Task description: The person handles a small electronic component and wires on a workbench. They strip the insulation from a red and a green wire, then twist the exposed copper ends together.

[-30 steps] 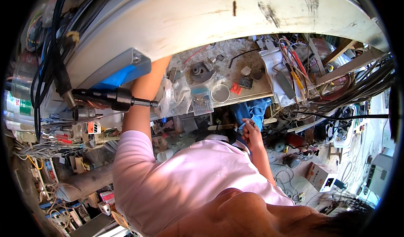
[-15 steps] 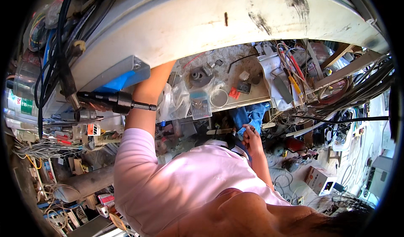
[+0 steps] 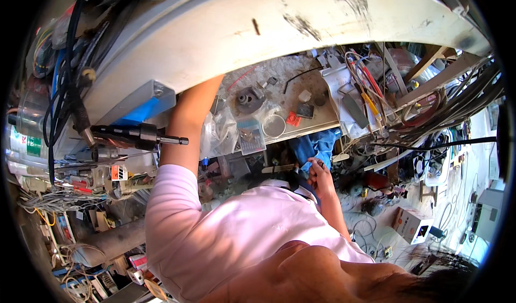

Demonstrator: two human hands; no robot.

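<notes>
My left forearm [image 3: 188, 115], in a pink sleeve, reaches up onto a cluttered workbench [image 3: 279, 72]. My left hand is hidden under the edge of a wide white board [image 3: 258, 23]. My right hand [image 3: 320, 175] is low in front of the bench, with its fingers curled on the lower corner of a blue cloth [image 3: 318, 144] that hangs off the bench edge. A clear plastic bag [image 3: 217, 133] and a small clear box of parts [image 3: 250, 136] lie just right of my left arm.
A black drill chuck with a bit [image 3: 141, 136] points right, close to my left arm. A round metal part [image 3: 248, 98], a white ring [image 3: 275, 124] and a small red piece [image 3: 293, 119] lie on the bench. Tangled wires [image 3: 376, 96] and black cables [image 3: 457, 115] fill the right side.
My left arm has stretched further under the white board and the view has shifted a little. My right hand has stayed by the blue cloth.
</notes>
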